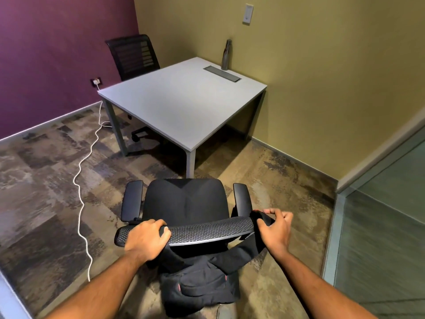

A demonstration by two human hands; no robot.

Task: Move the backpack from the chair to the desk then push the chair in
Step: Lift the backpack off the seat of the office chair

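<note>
A black office chair [186, 201] stands in front of me, its seat facing the white desk [181, 102], with bare floor between them. A black backpack [200, 284] hangs behind the chair's backrest, its straps looped over the two top corners. My left hand [147, 240] grips the left end of the mesh backrest top, over the strap there. My right hand [274, 229] pinches the backpack's right strap [262, 218] at the right corner of the backrest.
A second black chair [133, 57] is tucked in at the desk's far side. A metal bottle [226, 55] stands by the cable tray on the desk. A white cable [85, 171] snakes across the carpet on the left. A glass partition [379, 226] is at right.
</note>
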